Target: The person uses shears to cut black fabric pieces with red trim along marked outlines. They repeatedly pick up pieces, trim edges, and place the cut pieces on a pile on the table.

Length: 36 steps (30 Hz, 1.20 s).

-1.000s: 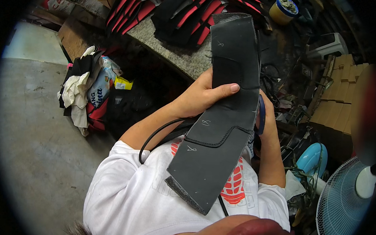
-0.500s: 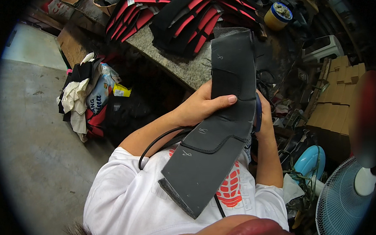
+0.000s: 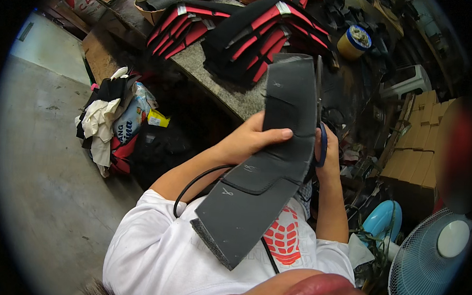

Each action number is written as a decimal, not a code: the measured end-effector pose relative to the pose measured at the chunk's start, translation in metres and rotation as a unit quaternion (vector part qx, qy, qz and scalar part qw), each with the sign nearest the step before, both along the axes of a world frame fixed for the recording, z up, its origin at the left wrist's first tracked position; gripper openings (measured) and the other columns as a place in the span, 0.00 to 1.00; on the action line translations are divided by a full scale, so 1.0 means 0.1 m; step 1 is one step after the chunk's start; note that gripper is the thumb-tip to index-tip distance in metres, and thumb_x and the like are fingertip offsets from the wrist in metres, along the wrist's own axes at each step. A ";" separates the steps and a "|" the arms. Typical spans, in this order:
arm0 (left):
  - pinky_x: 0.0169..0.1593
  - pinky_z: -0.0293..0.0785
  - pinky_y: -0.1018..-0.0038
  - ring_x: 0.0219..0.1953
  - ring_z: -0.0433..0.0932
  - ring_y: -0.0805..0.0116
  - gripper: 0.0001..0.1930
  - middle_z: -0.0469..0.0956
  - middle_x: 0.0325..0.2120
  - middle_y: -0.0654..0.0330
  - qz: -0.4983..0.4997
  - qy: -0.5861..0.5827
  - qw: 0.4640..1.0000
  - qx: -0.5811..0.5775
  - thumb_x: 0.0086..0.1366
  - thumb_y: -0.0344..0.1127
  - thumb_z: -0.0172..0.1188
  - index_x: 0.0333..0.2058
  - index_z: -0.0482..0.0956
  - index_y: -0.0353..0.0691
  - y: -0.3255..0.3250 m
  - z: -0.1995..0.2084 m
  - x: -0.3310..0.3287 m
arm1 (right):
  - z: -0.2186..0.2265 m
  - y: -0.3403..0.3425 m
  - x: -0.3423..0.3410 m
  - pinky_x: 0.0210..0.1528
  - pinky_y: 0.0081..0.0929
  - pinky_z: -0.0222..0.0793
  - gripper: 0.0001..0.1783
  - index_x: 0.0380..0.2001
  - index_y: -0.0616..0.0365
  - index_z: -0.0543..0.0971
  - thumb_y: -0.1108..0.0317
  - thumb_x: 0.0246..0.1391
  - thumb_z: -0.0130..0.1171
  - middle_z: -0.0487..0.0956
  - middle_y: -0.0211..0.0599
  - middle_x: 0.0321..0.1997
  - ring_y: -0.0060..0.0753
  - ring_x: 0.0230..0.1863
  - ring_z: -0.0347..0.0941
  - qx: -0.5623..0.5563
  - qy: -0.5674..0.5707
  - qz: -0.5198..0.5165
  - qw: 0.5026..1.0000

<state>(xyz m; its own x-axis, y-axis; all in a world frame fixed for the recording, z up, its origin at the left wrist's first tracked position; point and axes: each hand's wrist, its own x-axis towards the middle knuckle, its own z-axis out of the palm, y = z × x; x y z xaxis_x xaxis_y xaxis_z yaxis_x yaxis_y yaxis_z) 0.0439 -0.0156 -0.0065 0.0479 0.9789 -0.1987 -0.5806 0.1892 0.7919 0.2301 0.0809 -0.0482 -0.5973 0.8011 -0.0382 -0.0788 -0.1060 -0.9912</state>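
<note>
toward the left, cream and black crumpled cloth (image 3: 99,120) lies heaped to one side. mid-view, layered black-and-red pieces (image 3: 262,50) rest on the speckled grey desk (image 3: 233,91), apparently kept clear of the work. before the white shirt (image 3: 156,239) slants a long dark-grey stitched panel (image 3: 243,212); the left hand (image 3: 250,139) grips its left side, thumb on top, likely to steady it. along its right edge, the right hand (image 3: 331,152) grasps dark-blue-handled scissors (image 3: 324,147), apparently angled to match that edge.

The strip (image 3: 280,163) lies in the left hand (image 3: 251,138), scissors (image 3: 323,147) to its right, the table (image 3: 233,90) beyond.
</note>
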 end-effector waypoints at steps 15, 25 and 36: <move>0.31 0.75 0.60 0.30 0.80 0.50 0.11 0.78 0.29 0.53 0.327 0.897 0.293 0.049 0.59 0.43 0.57 0.35 0.77 0.43 1.06 1.29 -1.47 | -0.29 0.12 0.10 0.21 0.20 0.67 0.17 0.34 0.62 0.70 0.56 0.62 0.54 0.69 0.29 0.16 0.20 0.17 0.67 0.037 0.077 -0.112 0.990; 0.38 0.63 0.61 0.40 0.73 0.57 0.37 0.75 0.42 0.55 0.271 0.903 0.275 0.188 0.40 0.70 0.63 0.44 0.78 0.52 1.95 0.19 -0.78 | -0.31 0.10 0.11 0.20 0.21 0.66 0.18 0.35 0.61 0.70 0.55 0.62 0.54 0.68 0.28 0.18 0.20 0.17 0.66 0.063 0.049 -0.120 0.990; 0.52 0.70 0.58 0.49 0.75 0.51 0.35 0.74 0.47 0.51 0.241 0.794 0.515 0.216 0.56 0.69 0.53 0.52 0.75 0.48 1.86 0.82 -1.29 | -0.31 0.09 0.12 0.22 0.20 0.67 0.17 0.36 0.61 0.70 0.56 0.62 0.55 0.69 0.28 0.19 0.19 0.19 0.67 0.047 0.055 -0.117 0.990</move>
<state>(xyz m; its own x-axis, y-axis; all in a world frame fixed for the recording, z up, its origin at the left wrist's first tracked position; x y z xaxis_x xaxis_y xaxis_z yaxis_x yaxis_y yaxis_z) -0.0847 0.1699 0.0751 -0.1084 0.7707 0.6279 0.9665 -0.0662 0.2481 0.2424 0.0894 -0.0792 -0.3903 0.9153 0.0992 -0.1992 0.0213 -0.9797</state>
